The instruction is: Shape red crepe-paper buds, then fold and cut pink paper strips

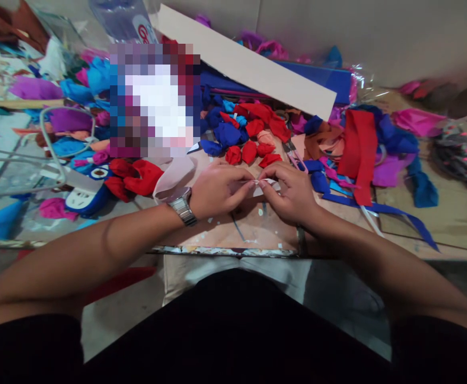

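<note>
My left hand (219, 189), with a metal watch at its wrist, pinches a pale pink fabric strip (175, 173) between thumb and forefinger. Facing it, my right hand (289, 194) pinches the same strip, and the fingertips of both hands almost meet. One length of the strip loops out behind the left wrist; a short piece shows under the right fingers. Exactly how the cloth is folded at the fingertips is too small to make out. Just beyond the hands lie several red fabric rosettes (249, 153) and a pink-handled tool (296, 158), partly covered.
Blue fabric pieces (227, 132) lie behind the hands, below a long white board (249, 58). A red strip (357, 154) and a blue strip (409, 216) lie right. Left are a blue-and-white socket block (85, 194) and a bent metal frame (43, 133). A bottle (123, 21) stands behind.
</note>
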A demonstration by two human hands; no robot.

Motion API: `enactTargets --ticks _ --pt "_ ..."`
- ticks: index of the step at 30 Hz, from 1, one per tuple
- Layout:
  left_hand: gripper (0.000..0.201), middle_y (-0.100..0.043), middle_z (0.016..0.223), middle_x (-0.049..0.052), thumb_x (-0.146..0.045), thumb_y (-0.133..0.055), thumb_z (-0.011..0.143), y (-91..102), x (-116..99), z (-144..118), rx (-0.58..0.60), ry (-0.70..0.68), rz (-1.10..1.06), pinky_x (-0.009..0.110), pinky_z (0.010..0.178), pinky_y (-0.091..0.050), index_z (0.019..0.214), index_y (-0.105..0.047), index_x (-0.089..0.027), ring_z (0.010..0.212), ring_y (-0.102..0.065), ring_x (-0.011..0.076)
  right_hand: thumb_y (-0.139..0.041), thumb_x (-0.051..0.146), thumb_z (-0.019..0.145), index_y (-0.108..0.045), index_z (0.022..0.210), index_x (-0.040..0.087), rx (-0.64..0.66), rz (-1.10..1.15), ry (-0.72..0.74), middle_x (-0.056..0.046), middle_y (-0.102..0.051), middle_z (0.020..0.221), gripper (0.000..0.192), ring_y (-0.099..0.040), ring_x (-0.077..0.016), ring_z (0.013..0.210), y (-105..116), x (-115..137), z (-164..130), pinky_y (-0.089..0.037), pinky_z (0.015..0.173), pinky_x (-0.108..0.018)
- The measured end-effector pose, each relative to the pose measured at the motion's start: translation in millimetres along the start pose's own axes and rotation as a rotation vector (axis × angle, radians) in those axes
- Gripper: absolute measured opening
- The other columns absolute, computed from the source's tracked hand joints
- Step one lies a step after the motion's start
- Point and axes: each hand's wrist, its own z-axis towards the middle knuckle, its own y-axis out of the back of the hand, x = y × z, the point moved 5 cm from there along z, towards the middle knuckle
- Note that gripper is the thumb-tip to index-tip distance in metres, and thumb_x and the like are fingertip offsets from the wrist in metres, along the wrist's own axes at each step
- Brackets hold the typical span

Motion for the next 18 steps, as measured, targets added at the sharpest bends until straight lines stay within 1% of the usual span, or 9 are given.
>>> enactTargets --ticks 2,5,8,11,14,18 --pt "0.026 -0.084 0.089 0.002 -0.036 -0.062 0.102 -0.1 1.3 0.6 0.011 0.018 -0.02 0.033 0.082 -0.049 0.098 -0.083 -0.022 0.08 -0.075 0.018 -0.068 0.029 0.099 -0.069 0.096 0.022 0.0 0.007 -0.002 -0.004 -0.072 0.089 0.007 -0.069 -0.0222 0.082 0.6 -0.1 -0.2 -0.051 0.076 -0.036" --pt "0.027 -0.083 0.086 0.002 -0.038 -0.062 0.101 0.1 2.6 1.4 0.036 0.05 -0.059 0.031 0.077 -0.049 0.097 -0.083 -0.021 0.077 -0.075 0.017 -0.067 0.027 0.098 -0.069 0.093 0.022 -0.011 -0.004 -0.006 -0.004 -0.072 0.087 0.008 -0.069 -0.022 0.082 1.8 -0.1 0.0 -0.051 0.076 -0.035" --pt "0.029 -0.083 0.085 0.002 -0.039 -0.062 0.101 0.9 4.9 2.3 0.065 0.103 -0.072 0.03 0.076 -0.049 0.096 -0.084 -0.021 0.075 -0.074 0.0168 -0.066 0.027 0.098 -0.069 0.091 0.021 -0.021 -0.008 -0.041 -0.004 -0.072 0.087 0.01 -0.068 -0.0213 0.081 2.6 -1.5 0.1 -0.051 0.075 -0.035" --pt "0.032 -0.083 0.088 0.003 -0.043 -0.061 0.101 0.9 8.4 2.9 0.099 0.16 -0.105 0.03 0.075 -0.049 0.098 -0.084 -0.021 0.077 -0.074 0.0173 -0.069 0.031 0.098 -0.072 0.096 0.021 -0.01 0.008 -0.077 -0.004 -0.075 0.089 0.01 -0.07 -0.0206 0.08 2.0 -3.3 -1.1 -0.052 0.072 -0.033" --pt "0.033 -0.083 0.092 0.003 -0.045 -0.061 0.101 -2.0 10.3 2.8 0.154 0.191 -0.17 0.03 0.075 -0.049 0.102 -0.084 -0.02 0.08 -0.074 0.0177 -0.073 0.032 0.096 -0.076 0.102 0.022 -0.003 0.02 -0.083 -0.003 -0.08 0.093 0.011 -0.074 -0.0205 0.08 0.7 -4.1 -3.0 -0.055 0.071 -0.032" --pt "0.03 -0.079 0.081 0.002 -0.041 -0.063 0.097 -5.5 12.4 2.0 0.204 0.233 -0.206 0.028 0.067 -0.046 0.098 -0.083 -0.018 0.071 -0.069 0.0158 -0.074 0.026 0.097 -0.077 0.099 0.022 -0.026 0.027 -0.041 -0.002 -0.081 0.092 0.006 -0.076 -0.019 0.08 1.0 -2.5 -3.5 -0.057 0.073 -0.03"
